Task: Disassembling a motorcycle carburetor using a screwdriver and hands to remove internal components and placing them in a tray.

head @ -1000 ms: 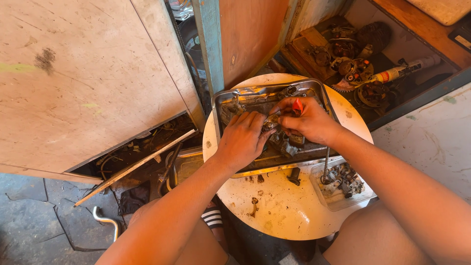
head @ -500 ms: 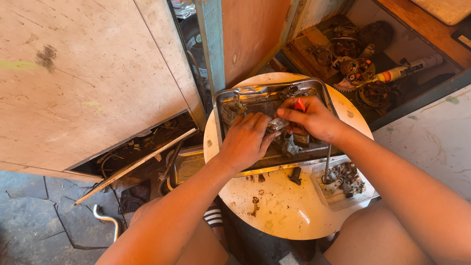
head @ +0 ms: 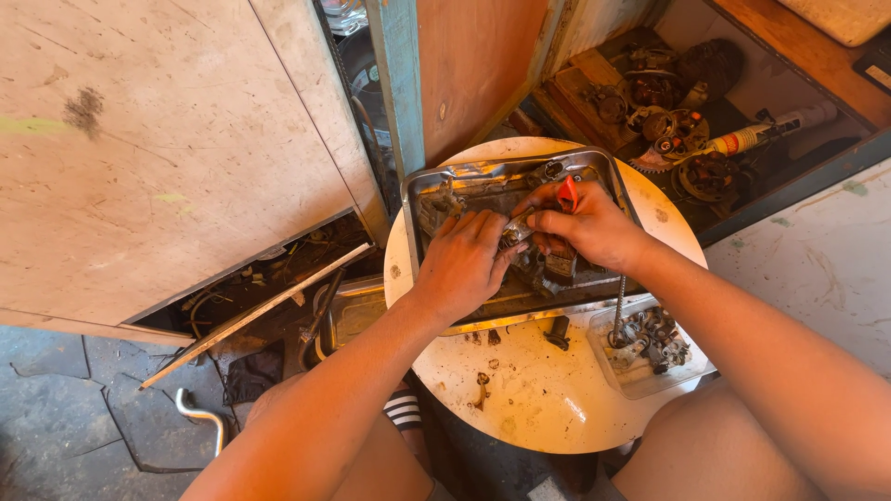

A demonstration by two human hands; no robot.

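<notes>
We see the left hand (head: 461, 263) pinching a small metal part (head: 513, 234) over the steel tray (head: 483, 172) on the round surface (head: 548, 408). The right hand (head: 587, 227) pinches a red-handled tool (head: 567, 192) against it. A greasy slip could drop the part among the tray's scrap.

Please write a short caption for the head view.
Both hands work a small metal part over a metal tray.
</notes>
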